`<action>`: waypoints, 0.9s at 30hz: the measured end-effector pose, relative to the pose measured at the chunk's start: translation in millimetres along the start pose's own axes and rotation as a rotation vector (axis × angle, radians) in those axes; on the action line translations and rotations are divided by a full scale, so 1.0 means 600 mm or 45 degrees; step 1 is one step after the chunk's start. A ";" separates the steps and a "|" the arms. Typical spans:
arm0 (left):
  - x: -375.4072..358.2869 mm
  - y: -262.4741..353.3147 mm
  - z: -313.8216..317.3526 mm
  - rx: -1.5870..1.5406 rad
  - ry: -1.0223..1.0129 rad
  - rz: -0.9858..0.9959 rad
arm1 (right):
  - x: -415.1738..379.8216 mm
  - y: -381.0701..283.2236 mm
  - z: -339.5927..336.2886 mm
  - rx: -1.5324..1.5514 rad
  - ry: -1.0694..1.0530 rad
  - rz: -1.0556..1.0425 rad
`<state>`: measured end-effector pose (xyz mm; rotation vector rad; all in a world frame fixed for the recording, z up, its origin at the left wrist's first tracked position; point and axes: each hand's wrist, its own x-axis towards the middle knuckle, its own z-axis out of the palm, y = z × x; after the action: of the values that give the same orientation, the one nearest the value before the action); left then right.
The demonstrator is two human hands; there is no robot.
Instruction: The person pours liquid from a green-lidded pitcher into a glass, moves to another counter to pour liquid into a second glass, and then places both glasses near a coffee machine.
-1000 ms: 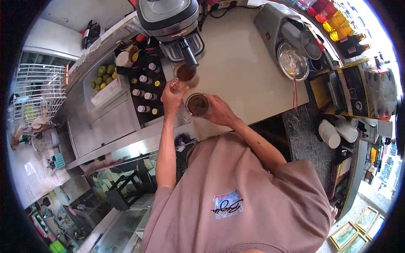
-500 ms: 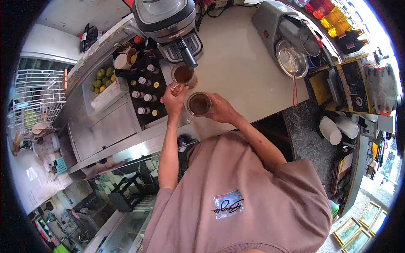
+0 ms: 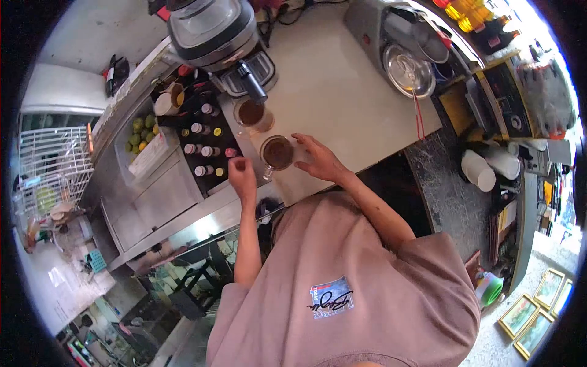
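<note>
Two glass mugs of dark brown drink stand on the pale counter (image 3: pixel 342 92). One mug (image 3: pixel 251 115) sits below the spout of a grey coffee machine (image 3: pixel 211 30). The nearer mug (image 3: pixel 277 153) stands between my hands. My right hand (image 3: pixel 318 160) hovers just right of it with fingers spread, holding nothing. My left hand (image 3: pixel 242 172) is pulled back to the mug's left, above the counter's front edge, fingers loosely curled around nothing.
A black rack of small capped bottles (image 3: pixel 205 144) lies left of the mugs, with a tub of green and yellow fruit (image 3: pixel 137 131) beyond it. A metal machine with a round lid (image 3: pixel 406 67) stands at the right. White cups (image 3: pixel 477 171) sit on a lower dark counter.
My left hand has let go of the far mug and drawn back toward me. My right hand has released the near mug and opened beside it. The view has shifted slightly.
</note>
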<state>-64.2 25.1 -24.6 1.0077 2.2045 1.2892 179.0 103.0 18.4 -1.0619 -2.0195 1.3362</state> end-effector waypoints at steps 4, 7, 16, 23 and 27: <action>-0.077 0.003 -0.039 0.159 -0.343 -0.100 | -0.038 0.015 -0.028 0.009 0.118 0.089; -0.126 0.053 -0.042 0.196 -0.686 -0.060 | -0.084 0.034 -0.055 0.059 0.253 0.169; -0.208 0.275 0.166 0.234 -1.396 0.586 | -0.318 0.072 -0.153 0.093 0.899 0.511; -0.362 0.395 0.344 0.036 -1.639 1.122 | -0.629 0.117 -0.184 0.080 1.579 0.776; -0.506 0.426 0.400 0.128 -1.842 1.128 | -0.816 0.112 -0.179 0.018 2.235 0.827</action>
<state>389.8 19.0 70.8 2.1112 0.6800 0.2884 563.8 -225.4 8.0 -1.8914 -0.3322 0.1637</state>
